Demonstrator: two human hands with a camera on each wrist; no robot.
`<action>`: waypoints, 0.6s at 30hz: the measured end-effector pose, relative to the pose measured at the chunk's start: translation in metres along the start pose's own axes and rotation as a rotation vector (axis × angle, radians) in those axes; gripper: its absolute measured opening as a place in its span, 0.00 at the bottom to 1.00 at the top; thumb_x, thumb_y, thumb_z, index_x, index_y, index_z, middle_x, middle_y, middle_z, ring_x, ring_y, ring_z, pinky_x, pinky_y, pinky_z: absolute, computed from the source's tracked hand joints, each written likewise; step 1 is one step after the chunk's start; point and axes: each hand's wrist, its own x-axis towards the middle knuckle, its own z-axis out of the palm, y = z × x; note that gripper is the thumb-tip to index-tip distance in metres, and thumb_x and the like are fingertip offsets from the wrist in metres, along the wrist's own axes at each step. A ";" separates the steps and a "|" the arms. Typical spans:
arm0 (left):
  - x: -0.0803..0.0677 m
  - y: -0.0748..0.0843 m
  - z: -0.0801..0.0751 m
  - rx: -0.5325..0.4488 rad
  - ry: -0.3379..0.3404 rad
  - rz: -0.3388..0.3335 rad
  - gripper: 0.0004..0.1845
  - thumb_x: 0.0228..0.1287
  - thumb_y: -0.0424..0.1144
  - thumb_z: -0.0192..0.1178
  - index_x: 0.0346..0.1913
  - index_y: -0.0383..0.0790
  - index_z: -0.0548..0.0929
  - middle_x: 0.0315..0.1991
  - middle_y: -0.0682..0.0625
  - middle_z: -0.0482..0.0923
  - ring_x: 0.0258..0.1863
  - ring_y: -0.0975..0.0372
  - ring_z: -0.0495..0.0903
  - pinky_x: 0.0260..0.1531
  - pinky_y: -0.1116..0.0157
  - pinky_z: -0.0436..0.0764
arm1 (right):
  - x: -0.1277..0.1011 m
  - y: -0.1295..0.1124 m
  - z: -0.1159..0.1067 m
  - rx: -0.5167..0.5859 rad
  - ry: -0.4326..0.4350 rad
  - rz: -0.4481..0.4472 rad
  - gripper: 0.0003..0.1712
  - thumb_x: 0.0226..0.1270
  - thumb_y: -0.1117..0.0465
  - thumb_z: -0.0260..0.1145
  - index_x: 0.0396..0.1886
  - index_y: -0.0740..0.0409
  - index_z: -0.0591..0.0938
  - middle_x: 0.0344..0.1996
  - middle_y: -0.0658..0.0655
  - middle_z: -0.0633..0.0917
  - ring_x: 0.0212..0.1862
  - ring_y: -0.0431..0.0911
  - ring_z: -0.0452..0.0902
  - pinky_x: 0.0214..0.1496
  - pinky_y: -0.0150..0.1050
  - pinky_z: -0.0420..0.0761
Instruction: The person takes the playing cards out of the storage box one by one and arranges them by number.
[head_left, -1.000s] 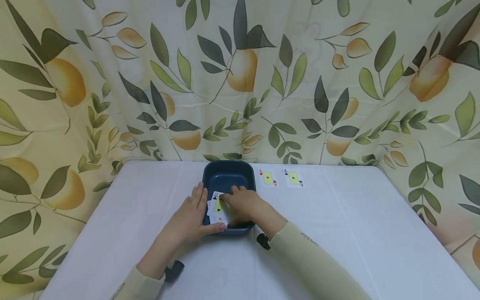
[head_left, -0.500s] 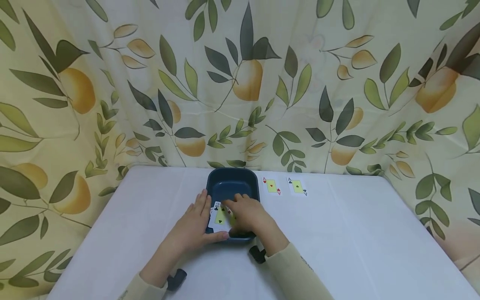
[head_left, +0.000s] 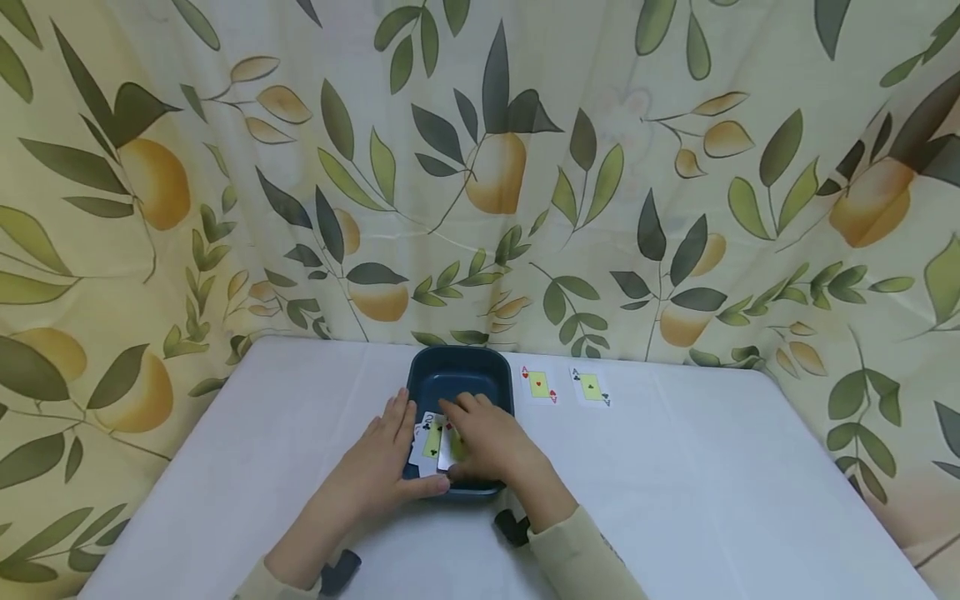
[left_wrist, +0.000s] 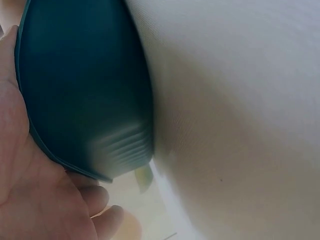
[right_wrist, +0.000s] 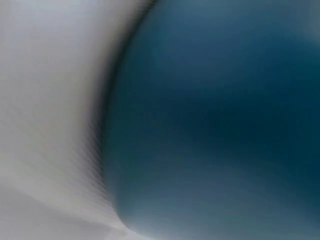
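Note:
A dark blue rectangular tray (head_left: 461, 360) sits on the white-covered table with a few playing cards in its near left part. My left hand (head_left: 378, 457) rests along the tray's left and near rim, fingers straight and thumb spread. In the left wrist view its palm and fingers lie against the rim of the tray (left_wrist: 85, 75). Reaching into the tray, my right hand (head_left: 493, 440) pinches a playing card with red marks (head_left: 447, 450) between thumb and fingers. Beside that card lies the two of clubs (head_left: 430, 440), overlapping another card. The right wrist view shows only the blurred tray wall (right_wrist: 200, 150).
Right of the tray, two cards lie face up side by side: an ace of hearts (head_left: 539, 385) and an ace of clubs (head_left: 591, 387). A fruit-patterned curtain (head_left: 480, 208) hangs behind the table. Dark wrist cameras show below both wrists.
The red-marked card in my right hand now stands out over the two of clubs, its edge raised. The left hand stays at the rim. The head view has shifted slightly.

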 end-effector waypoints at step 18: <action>0.000 0.000 0.004 -0.010 0.027 0.006 0.66 0.49 0.81 0.56 0.78 0.34 0.53 0.82 0.43 0.38 0.80 0.49 0.44 0.74 0.46 0.57 | -0.011 0.010 -0.025 0.196 0.172 -0.024 0.54 0.48 0.47 0.79 0.76 0.48 0.66 0.67 0.51 0.70 0.60 0.44 0.68 0.62 0.41 0.78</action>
